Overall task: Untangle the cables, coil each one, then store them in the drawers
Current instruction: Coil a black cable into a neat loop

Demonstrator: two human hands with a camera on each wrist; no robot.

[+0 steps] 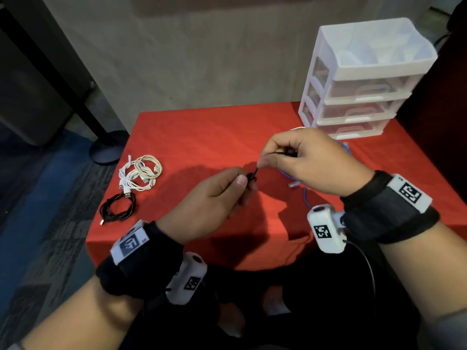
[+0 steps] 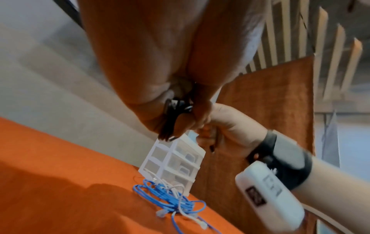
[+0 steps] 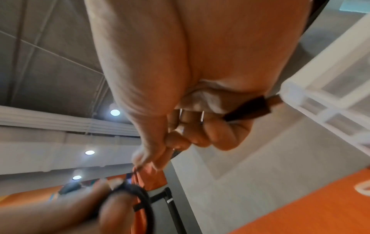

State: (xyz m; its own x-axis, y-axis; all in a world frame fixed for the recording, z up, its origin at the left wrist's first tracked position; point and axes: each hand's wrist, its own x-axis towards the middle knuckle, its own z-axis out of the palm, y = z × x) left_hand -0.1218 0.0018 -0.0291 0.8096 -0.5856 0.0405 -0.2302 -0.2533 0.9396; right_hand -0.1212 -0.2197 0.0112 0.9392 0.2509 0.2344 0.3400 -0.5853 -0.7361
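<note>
Seen from above, a person's two bare hands meet over a table covered in a red cloth (image 1: 202, 137). The left hand (image 1: 209, 198) has its thumb and fingers curled round a small bundle of thin black cable (image 1: 252, 176), held just above the cloth. The right hand (image 1: 308, 162) sits just beside it, slightly higher, with thumb and forefinger pinching the same black cable where a short length runs between the two hands. In the right wrist view a dark end of cable seems to stick out past the curled fingers, though that picture is blurred.

Both wrists wear black straps carrying white camera boxes with square black-and-white markers.

At the table's far right corner stands a white plastic organiser with three clear drawers (image 1: 364, 92), all pushed in. Just in front of it, on the cloth, lies a loose tangle of blue network cable (image 2: 170, 199) mixed with a thin white cable (image 2: 180, 190).

Near the table's left edge, well apart from the hands, lie coiled white and cream cables (image 1: 141, 171), and just below them a coiled black cable with a metal plug (image 1: 117, 207).
</note>
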